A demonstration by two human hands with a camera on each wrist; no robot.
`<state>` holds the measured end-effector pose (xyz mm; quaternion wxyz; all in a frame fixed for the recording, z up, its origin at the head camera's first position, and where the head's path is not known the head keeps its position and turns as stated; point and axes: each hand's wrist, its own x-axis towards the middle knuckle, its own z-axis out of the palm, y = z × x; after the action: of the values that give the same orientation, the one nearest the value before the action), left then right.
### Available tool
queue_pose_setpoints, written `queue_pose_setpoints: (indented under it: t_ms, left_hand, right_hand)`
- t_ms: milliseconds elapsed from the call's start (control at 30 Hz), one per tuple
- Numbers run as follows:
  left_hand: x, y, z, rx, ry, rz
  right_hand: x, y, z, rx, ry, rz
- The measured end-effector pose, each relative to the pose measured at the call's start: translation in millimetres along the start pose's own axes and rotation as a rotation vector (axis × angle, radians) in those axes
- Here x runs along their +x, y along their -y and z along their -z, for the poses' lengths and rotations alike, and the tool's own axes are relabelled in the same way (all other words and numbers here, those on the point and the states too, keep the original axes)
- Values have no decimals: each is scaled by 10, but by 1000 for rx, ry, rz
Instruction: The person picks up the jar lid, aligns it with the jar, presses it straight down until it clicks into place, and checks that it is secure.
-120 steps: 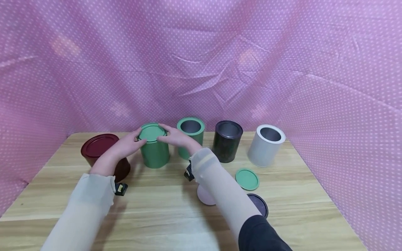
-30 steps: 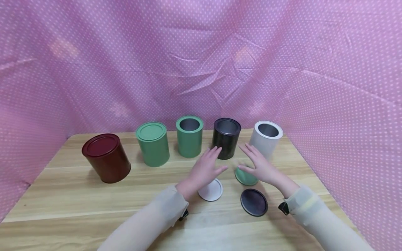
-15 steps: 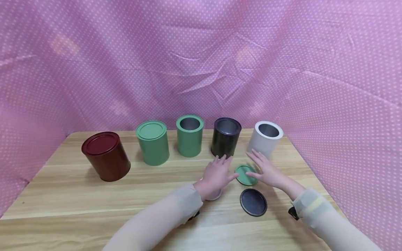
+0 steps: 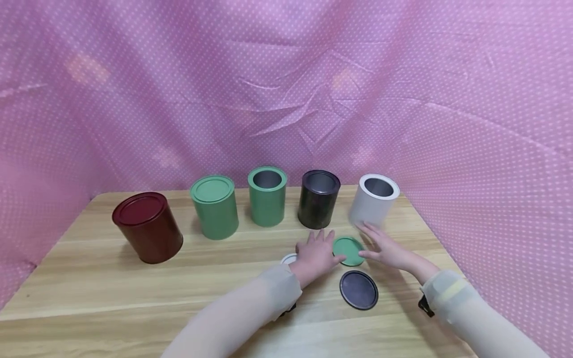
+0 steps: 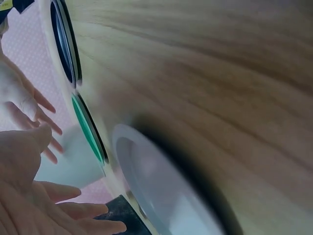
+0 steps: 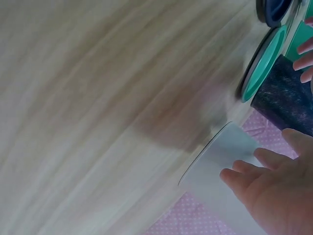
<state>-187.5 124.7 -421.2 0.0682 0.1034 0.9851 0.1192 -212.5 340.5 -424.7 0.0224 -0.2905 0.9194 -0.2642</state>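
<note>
A green lid lies on the table between my two hands. On its left side my left hand is spread, fingers apart and pointing forward, thumb tip near the lid's rim. My right hand comes in from the other side, thumb at the lid's right edge and fingers extended. Neither hand holds anything. A white lid lies by my left wrist, mostly covered by that hand in the head view. Nearer to me is a dark lid, flat on the table.
Along the back of the wooden table stand a dark red can, a lidded green can, and three topless cans: green, black and white. A pink dotted cloth hangs behind and at the sides.
Both hands were at the lidded green can four seconds ago. They have moved right and down to the green lid, lowering further over the last second. The lids and cans stay in place.
</note>
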Motion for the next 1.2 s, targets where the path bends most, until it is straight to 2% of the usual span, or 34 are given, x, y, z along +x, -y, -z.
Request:
queue_pose_setpoints:
  t_ms: [233, 600, 967, 1200]
  left_hand:
    - [32, 18, -51, -20, 5, 35]
    - [63, 44, -87, -14, 27, 38]
    - [82, 72, -128, 19, 71, 2]
    - [109, 75, -138, 65, 64, -7]
  right_hand:
    - [26, -65, -32, 49, 45, 15]
    - [32, -85, -83, 19, 92, -7]
    - [43, -56, -157, -14, 141, -53]
    - [83, -52, -187, -29, 161, -108]
